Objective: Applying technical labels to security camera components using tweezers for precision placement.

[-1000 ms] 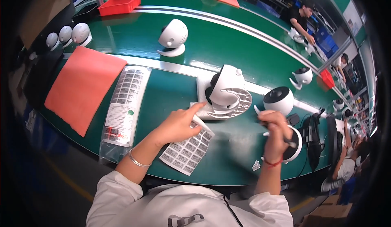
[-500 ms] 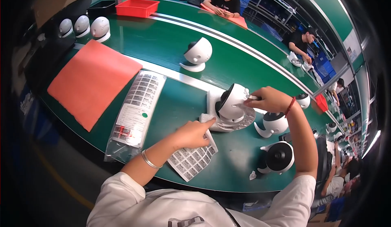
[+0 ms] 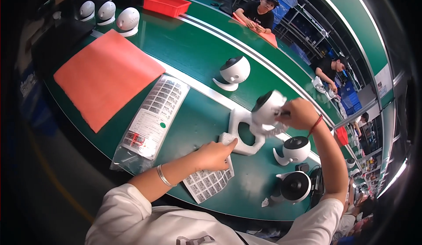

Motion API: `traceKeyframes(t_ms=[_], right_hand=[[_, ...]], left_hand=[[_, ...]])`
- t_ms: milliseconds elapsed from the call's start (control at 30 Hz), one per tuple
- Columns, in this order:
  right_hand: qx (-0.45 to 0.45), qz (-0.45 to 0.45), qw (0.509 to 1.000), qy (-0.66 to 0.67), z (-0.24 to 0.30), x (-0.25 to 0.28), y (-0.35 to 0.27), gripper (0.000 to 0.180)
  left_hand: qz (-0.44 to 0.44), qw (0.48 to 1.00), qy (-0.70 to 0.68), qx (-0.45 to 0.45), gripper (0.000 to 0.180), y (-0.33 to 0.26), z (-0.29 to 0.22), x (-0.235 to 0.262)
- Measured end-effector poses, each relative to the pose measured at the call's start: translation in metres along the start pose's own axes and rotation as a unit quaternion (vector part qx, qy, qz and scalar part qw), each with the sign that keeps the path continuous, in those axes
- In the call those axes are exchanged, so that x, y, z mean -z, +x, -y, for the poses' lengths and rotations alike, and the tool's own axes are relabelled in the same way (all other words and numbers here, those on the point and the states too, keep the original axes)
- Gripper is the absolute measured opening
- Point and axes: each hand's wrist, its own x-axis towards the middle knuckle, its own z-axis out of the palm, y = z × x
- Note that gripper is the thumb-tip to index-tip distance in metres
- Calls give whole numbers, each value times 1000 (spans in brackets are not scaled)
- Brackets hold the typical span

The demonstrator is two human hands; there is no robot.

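Note:
My right hand (image 3: 300, 114) is closed around a white round-headed camera (image 3: 267, 109) with a black face, slightly blurred. It is tilted and raised beside a white foam holder (image 3: 251, 149) with a large opening. At the holder's near left corner, my left hand (image 3: 215, 156) presses with its index finger, the other fingers curled. Partly beneath that hand lies a sheet of printed labels (image 3: 210, 185); whether the fingers also grip the sheet is hidden. Two more white cameras stand near my right forearm, one upright (image 3: 295, 149) and one with its black face up (image 3: 295, 186).
Left of the label sheet lies a bagged label stack (image 3: 154, 113) and an orange mat (image 3: 107, 80). Another camera (image 3: 236, 71) stands on the green conveyor, several more at far left near a red tray (image 3: 167, 5). Co-workers sit across the line.
My right hand has lifted the camera off the foam holder, baring its opening. My left hand stays on the holder's corner. The whole view has shifted somewhat.

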Motion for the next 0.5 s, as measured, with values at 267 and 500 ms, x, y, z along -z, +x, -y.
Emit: traceKeyframes(t_ms=[267,500], right_hand=[[-239,-66,938,-240,-67,-93,83,13],[-298,-78,930,-200,-73,-180,129,20]], left_hand=[[39,999,-5,10,88,-1,-14,10],[17,1000,8,0,88,2,-6,2]])
